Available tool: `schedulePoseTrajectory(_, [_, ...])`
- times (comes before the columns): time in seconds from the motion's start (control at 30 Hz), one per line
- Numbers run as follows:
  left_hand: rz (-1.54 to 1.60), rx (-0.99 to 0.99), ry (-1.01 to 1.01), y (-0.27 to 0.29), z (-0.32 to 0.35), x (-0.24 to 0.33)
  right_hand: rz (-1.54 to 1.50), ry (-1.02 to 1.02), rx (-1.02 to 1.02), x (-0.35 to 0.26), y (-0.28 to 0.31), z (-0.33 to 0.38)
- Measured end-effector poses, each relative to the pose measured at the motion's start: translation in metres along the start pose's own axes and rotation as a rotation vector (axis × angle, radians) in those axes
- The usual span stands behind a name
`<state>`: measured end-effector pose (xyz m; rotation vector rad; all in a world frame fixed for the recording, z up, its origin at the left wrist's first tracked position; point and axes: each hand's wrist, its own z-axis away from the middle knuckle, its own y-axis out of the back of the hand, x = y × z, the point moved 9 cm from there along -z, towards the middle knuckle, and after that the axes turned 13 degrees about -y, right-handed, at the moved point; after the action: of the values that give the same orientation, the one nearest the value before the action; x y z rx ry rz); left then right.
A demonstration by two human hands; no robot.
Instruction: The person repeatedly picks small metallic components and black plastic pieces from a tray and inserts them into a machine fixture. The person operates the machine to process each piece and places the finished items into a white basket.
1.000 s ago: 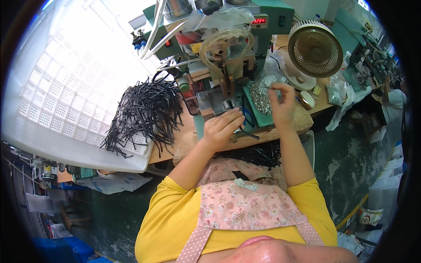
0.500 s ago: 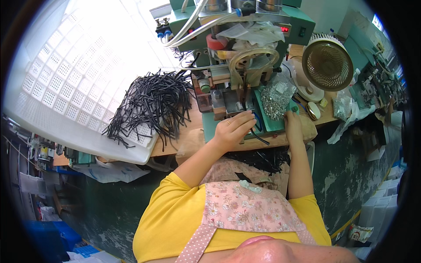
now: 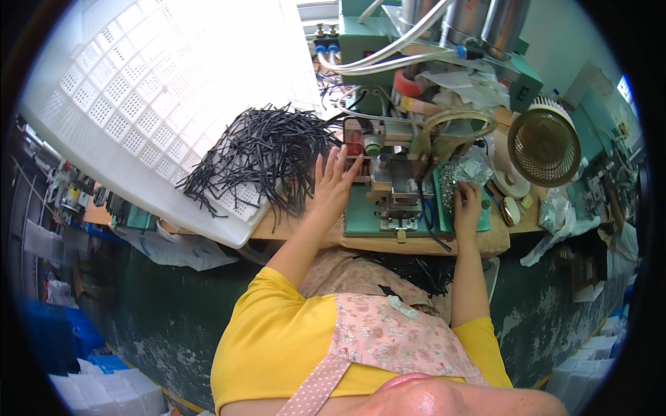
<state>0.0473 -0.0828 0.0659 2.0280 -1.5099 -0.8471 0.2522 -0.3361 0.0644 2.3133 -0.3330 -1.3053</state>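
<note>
My left hand point(image 3: 335, 182) is at the centre of the frame, palm down, fingers spread. Its grip is open and I observe nothing held in it. It lies between the pile of black strips point(image 3: 267, 156) and the green machine point(image 3: 361, 220); the fingertips overlap the machine's left side, and I cannot tell whether they touch it.

My right hand point(image 3: 468, 204) is right of centre, fingers bent down at the small metal parts point(image 3: 448, 188). I cannot tell whether the fingers have closed on a part, since the tips are not clearly visible. The metal parts lie with a clear plastic bag point(image 3: 468, 168) on a green tray point(image 3: 446, 219), just beside the machine.

The pile of strips is left of centre, tangled, partly over the near end of a white perforated basket point(image 3: 149, 132), which fills the upper left. One single black strip point(image 3: 424, 208) runs down from the machine's working area, right of the metal fixture point(image 3: 399, 184), its lower end angled to the right near the front edge of the table.

Further black strips point(image 3: 420, 272) lie below the table edge, lower centre. A round fan point(image 3: 544, 147) is at the upper right; a clear bag of parts point(image 3: 553, 211) lies on the wooden table point(image 3: 533, 220) below it.
</note>
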Motion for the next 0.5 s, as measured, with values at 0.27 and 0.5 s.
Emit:
schedulePoseTrajectory(0.27, [-0.058,0.178,0.018,0.025,-0.04,-0.025,0.002,-0.013,0.015,0.005,0.001,0.004])
schedulePoseTrajectory(0.5, [-0.061,-0.222,0.237,0.034,0.016,-0.108,0.055,0.044,0.032,-0.004,0.003,0.003])
